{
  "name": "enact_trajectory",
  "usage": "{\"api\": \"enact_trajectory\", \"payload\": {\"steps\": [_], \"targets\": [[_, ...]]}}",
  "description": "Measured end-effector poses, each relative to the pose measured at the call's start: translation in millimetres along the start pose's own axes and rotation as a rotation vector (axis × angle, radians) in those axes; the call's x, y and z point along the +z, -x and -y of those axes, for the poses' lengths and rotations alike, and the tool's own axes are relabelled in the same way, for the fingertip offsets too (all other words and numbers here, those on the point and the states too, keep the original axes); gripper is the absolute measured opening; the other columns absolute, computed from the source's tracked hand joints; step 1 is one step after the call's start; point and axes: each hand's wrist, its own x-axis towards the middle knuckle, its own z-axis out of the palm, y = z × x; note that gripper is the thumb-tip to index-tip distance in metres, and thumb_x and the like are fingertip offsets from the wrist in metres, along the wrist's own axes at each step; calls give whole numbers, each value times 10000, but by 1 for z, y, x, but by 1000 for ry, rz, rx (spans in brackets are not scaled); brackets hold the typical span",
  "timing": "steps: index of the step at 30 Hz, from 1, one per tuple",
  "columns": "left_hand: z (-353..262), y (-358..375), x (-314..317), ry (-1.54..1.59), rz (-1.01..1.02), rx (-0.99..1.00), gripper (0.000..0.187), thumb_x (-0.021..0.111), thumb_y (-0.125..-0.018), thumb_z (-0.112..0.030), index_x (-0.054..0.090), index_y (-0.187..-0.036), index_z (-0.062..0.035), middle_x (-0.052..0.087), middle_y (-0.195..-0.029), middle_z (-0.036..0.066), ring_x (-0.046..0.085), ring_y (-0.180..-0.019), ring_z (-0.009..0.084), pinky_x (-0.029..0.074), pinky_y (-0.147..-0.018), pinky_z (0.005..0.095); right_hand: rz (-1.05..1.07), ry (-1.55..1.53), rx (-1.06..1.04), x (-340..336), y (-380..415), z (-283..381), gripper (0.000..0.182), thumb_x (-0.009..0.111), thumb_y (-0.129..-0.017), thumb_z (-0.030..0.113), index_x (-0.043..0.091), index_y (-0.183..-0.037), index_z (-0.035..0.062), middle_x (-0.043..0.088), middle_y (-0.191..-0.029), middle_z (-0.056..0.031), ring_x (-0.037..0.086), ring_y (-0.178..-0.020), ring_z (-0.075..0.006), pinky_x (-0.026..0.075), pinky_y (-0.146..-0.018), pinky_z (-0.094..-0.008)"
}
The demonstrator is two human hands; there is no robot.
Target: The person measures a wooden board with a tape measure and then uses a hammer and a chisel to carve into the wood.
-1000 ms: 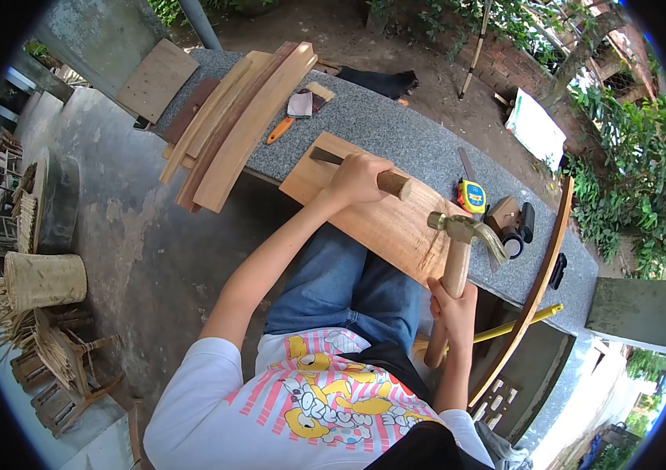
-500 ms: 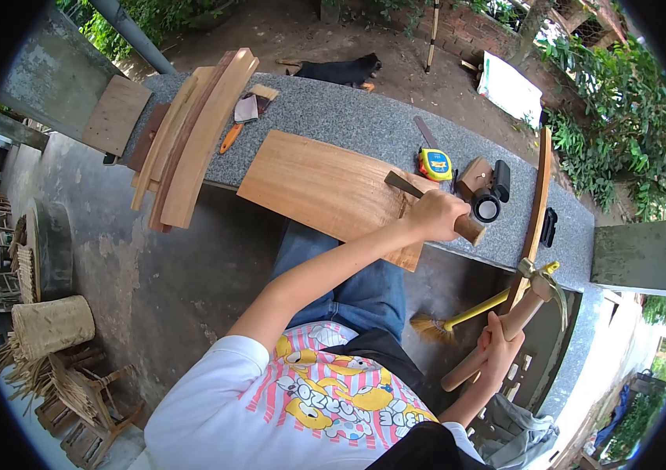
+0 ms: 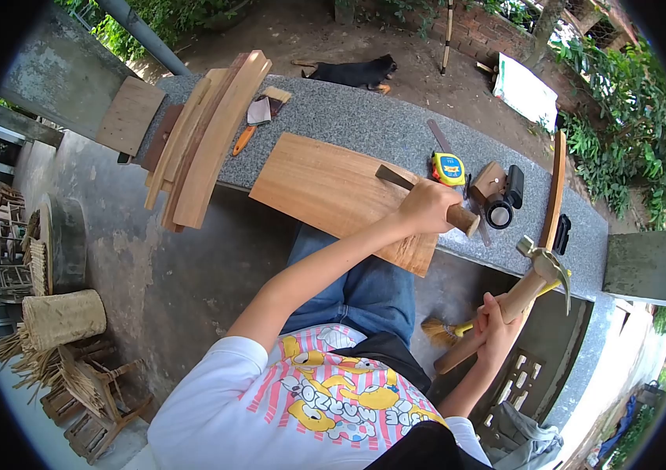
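My left hand [image 3: 427,207] grips the wooden handle of a chisel [image 3: 397,178], whose blade rests on a curved wooden board [image 3: 325,188] lying over the edge of a granite bench [image 3: 364,125]. My right hand [image 3: 494,323] holds a claw hammer [image 3: 538,268] by its wooden handle, off to the right of the board and below the bench edge, head raised and tilted right.
On the bench lie a stack of curved wood strips [image 3: 207,137], a yellow tape measure [image 3: 448,168], a black cylinder [image 3: 499,211], a wood block [image 3: 488,178] and a curved slat [image 3: 554,188]. A yellow-handled brush [image 3: 446,329] lies below. A black dog [image 3: 352,72] rests beyond the bench. Woven baskets [image 3: 63,317] stand left.
My left hand with the chisel moved from the board's left end to its right end. The hammer swung away from the board to the right and down, then rose slightly.
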Motion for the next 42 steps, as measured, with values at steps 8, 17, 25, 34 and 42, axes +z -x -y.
{"api": "enact_trajectory", "payload": {"steps": [8,17,25,34,42], "targets": [[12,2,-11,10,-16,-91,261,784,-569,-213,635,-733,-77,639,-703,110,651,-700,305,495,-615,398,146,159,160,28,-17,-13,213,666,-859,73,514,-711,49,440,-541,18,391,-391,-62,298,-347,-226],[20,1,-32,-4,-74,-135,322,812,-528,-210,640,-757,-61,645,-726,119,645,-723,320,499,-625,398,118,50,43,59,-17,-2,210,685,-852,78,534,-716,29,455,-511,10,407,-389,-71,311,-359,-230],[48,18,-67,-108,-38,-143,253,782,-551,-188,609,-689,-67,622,-678,112,635,-685,314,487,-598,408,158,138,23,64,-17,22,188,676,-847,57,524,-737,37,441,-542,10,383,-391,-55,297,-332,-219],[57,24,-101,-130,-100,-182,212,752,-550,-153,607,-678,-66,625,-675,111,634,-673,316,488,-594,405,316,272,135,114,-31,4,221,672,-841,83,515,-692,38,429,-499,16,390,-384,-71,303,-356,-235],[60,26,-125,-47,-174,-206,229,767,-563,-177,605,-685,-69,623,-668,104,631,-657,301,482,-584,392,345,197,56,146,-33,10,207,668,-862,91,528,-725,26,447,-514,2,394,-381,-75,311,-353,-237]]}}
